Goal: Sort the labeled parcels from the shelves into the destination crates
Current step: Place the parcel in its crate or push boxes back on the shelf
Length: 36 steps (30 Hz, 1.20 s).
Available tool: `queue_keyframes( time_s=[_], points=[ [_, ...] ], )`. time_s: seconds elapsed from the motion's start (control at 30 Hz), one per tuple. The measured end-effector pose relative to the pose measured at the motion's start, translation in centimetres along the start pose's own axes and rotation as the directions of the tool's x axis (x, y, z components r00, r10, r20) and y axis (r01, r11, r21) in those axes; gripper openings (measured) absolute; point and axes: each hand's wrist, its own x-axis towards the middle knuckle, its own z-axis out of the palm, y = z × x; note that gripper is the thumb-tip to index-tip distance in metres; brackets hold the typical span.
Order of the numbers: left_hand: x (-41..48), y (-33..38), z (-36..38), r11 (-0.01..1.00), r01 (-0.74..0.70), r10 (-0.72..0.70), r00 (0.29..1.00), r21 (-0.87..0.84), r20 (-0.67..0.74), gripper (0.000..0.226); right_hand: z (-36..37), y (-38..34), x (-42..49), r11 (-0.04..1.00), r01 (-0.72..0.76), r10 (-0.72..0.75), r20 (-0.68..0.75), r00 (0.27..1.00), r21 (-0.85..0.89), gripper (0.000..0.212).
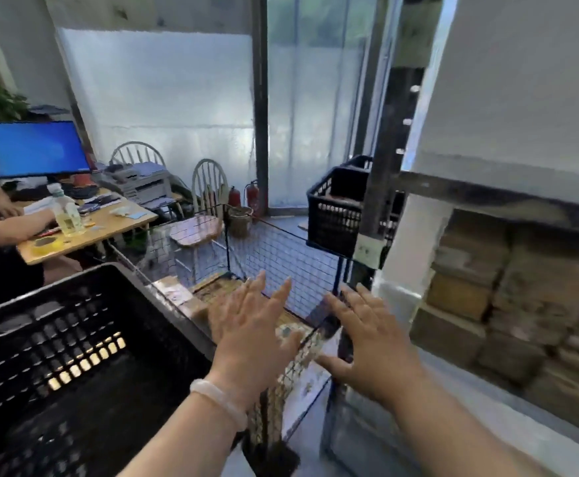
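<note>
Both hands were out in front, close to the camera. The left hand [246, 325], with a white bead bracelet [217, 397] on its wrist, and the right hand [367, 339] had their fingers straight and spread wide. Neither one held anything. They hung, backs up, over the near edge of a wire mesh basket [281, 256]. I think they were free so they could reach for a parcel.

Some brown cardboard parcels with white labels [174, 294] lay down inside the wire mesh basket, just past the left hand. Many more brown cardboard boxes [487, 297] sat packed tight on a low level of the grey metal shelf [487, 197], off to the right of the right hand. They were likely stacked that way to wait for sorting. They looked blurry, so no label could be read.

On the left, a big black plastic crate with holes [57, 339] stood just beside the basket. A second black plastic crate [333, 215] sat farther back, up by the shelf post. Both had open tops, likely so parcels could be dropped straight in.

Farther away, another person's arm [9, 225] rested on a wooden tabletop [109, 225] under a bright blue screen [30, 149]. Two red fire extinguishers [252, 197] stood by the glass door.
</note>
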Motion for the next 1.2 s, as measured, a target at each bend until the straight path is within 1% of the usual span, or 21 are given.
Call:
queue_keyframes(
  time_s=[0.1,0.17,0.23,0.4,0.47,0.53,0.7,0.83,0.97,1.13,1.2],
  points=[
    [-0.8,6.2,1.7,0.979,-0.171,0.176,0.983,-0.115,0.042,0.080,-3.2,4.2,-6.5,0.981,-0.165,0.159,-0.065,0.985,-0.104,0.096],
    [-1.4,10.8,2.8,0.947,-0.295,0.300,0.954,-0.129,0.020,0.083,-5.5,6.5,-10.7,0.949,-0.277,0.258,-0.133,0.957,-0.152,0.094],
    [-2.1,15.4,3.6,0.908,-0.387,0.391,0.920,-0.161,-0.007,0.084,-7.6,8.6,-14.7,0.909,-0.385,0.356,-0.186,0.916,-0.158,0.091],
    [-5.3,25.8,5.0,0.767,-0.609,0.610,0.790,-0.203,-0.064,0.082,-11.4,12.6,-24.1,0.778,-0.602,0.559,-0.241,0.794,-0.179,0.095],
    [-7.1,29.4,5.6,0.731,-0.646,0.647,0.759,-0.220,-0.078,0.083,-12.7,13.7,-27.6,0.737,-0.653,0.605,-0.258,0.753,-0.175,0.096],
    [-9.0,32.9,6.2,0.698,-0.673,0.678,0.731,-0.244,-0.076,0.081,-13.9,14.8,-31.2,0.709,-0.681,0.629,-0.273,0.728,-0.182,0.097],
    [-15.8,44.1,7.2,0.582,-0.752,0.772,0.631,-0.311,-0.082,0.080,-17.9,18.6,-42.6,0.632,-0.752,0.694,-0.294,0.657,-0.187,0.099],
    [-22.9,54.5,7.8,0.488,-0.806,0.839,0.539,-0.334,-0.074,0.080,-21.9,22.0,-53.2,0.514,-0.838,0.759,-0.357,0.545,-0.185,0.100],
    [-29.4,63.9,8.9,0.417,-0.831,0.881,0.469,-0.369,-0.062,0.080,-25.2,24.6,-63.6,0.420,-0.886,0.796,-0.391,0.463,-0.196,0.098],
    [-37.3,73.1,10.2,0.283,-0.846,0.939,0.341,-0.452,-0.049,0.079,-28.5,26.4,-75.0,0.269,-0.949,0.854,-0.414,0.315,-0.167,0.097],
    [-39.6,76.0,10.5,0.237,-0.846,0.954,0.296,-0.478,-0.051,0.079,-29.6,26.9,-78.2,0.229,-0.962,0.866,-0.420,0.272,-0.151,0.095]
  ],
)
